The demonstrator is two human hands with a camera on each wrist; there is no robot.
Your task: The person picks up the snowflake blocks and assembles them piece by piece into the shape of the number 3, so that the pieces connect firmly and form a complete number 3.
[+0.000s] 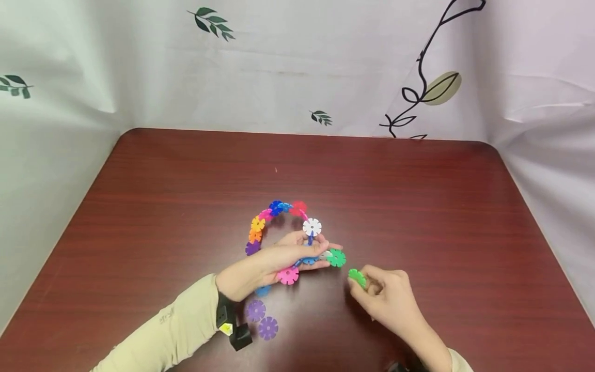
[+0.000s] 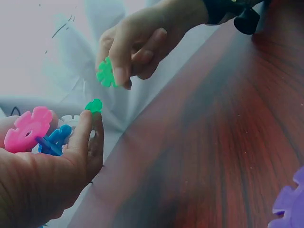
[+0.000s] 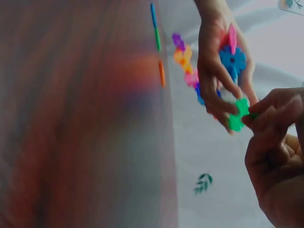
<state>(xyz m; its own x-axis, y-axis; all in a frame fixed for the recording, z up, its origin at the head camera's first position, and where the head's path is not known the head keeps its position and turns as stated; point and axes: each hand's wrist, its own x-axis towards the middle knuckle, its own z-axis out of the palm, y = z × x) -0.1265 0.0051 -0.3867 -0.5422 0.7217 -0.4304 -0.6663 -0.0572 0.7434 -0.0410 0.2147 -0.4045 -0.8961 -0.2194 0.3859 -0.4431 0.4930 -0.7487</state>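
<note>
A curved chain of linked flower-shaped plastic discs (image 1: 257, 223), in purple, orange, pink, blue, red and white, loops over the table beyond my left hand (image 1: 279, 258). That hand holds part of the chain between thumb and fingers, near a blue disc and a pink disc (image 1: 288, 276). A green disc (image 1: 337, 258) sticks out past the fingertips at the chain's end. To its right, my right hand (image 1: 392, 297) pinches a loose light green disc (image 1: 357, 278) between thumb and index finger. A small gap separates the two green discs in the head view.
Two loose purple discs (image 1: 268, 328) lie on the brown table (image 1: 418, 206) beside the left wrist. A blue disc (image 1: 262, 290) shows below the left forearm. White patterned cloth (image 1: 279, 67) hangs around the table's back and sides.
</note>
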